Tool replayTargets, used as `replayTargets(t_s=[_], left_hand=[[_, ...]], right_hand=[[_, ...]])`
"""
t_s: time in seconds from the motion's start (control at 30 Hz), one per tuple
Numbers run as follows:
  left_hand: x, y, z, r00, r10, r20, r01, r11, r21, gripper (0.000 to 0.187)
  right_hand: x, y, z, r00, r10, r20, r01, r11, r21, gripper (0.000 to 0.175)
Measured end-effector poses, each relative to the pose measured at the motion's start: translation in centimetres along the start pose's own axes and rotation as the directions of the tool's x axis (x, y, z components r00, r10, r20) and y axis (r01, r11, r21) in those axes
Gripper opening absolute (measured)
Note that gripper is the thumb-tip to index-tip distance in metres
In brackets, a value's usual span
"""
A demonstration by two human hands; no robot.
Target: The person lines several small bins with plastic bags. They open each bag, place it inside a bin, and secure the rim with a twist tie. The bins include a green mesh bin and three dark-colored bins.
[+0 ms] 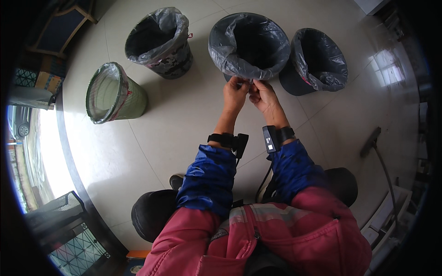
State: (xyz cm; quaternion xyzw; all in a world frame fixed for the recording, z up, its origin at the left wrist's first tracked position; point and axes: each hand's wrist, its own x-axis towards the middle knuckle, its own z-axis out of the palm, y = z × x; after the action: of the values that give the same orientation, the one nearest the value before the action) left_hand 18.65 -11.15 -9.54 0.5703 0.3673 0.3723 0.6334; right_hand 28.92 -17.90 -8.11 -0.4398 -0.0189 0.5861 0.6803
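Both of my hands meet at the near rim of a large dark trash bin, lined with a thin grey plastic bag folded over its edge. My left hand pinches the bag's edge between thumb and fingers. Close beside it, my right hand pinches the same edge, its other fingers curled. The exact bit of plastic between the fingertips is too small to make out. Another dark bin with a grey liner stands just right of my right hand.
Left of the large bin stands a camouflage-patterned bin with a liner. A green slatted plastic basket, also lined, stands nearer the doorway. A broom or squeegee lies toward the right. Light-coloured tiles cover the floor. A wooden-framed chair is at upper left.
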Motion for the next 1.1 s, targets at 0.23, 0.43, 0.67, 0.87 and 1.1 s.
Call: replayTargets(t_s=[0.23, 0.43, 0.67, 0.87, 1.1], left_hand=[[-0.3, -0.2, -0.4, 0.995, 0.074, -0.062, -0.067, 0.992, 0.110, 0.015], [-0.4, 0.6, -0.5, 0.996, 0.063, -0.067, -0.050, 0.981, 0.187, 0.015], [-1.1, 1.7, -0.9, 0.922, -0.379, 0.085, 0.388, 0.889, -0.242, 0.005], [-1.4, 1.9, -1.2, 0.874, -0.453, 0.178, 0.486, 0.798, -0.357, 0.005], [-1.2, 1.1, -1.0, 0.903, -0.414, 0.117, 0.430, 0.861, -0.270, 0.004]], right_hand=[[-0.9, -0.7, -1.1, 0.966, -0.028, 0.257, 0.019, 0.999, 0.038, 0.008], [-1.0, -1.2, -0.4, 0.994, -0.105, -0.018, 0.089, 0.909, -0.407, 0.013], [-0.5, -0.5, 0.0, 0.971, -0.215, -0.105, 0.134, 0.851, -0.508, 0.008], [-0.6, -0.4, 0.2, 0.975, -0.174, -0.142, 0.088, 0.879, -0.469, 0.006], [-0.7, -0.8, 0.2, 0.984, -0.159, -0.078, 0.104, 0.876, -0.470, 0.008]])
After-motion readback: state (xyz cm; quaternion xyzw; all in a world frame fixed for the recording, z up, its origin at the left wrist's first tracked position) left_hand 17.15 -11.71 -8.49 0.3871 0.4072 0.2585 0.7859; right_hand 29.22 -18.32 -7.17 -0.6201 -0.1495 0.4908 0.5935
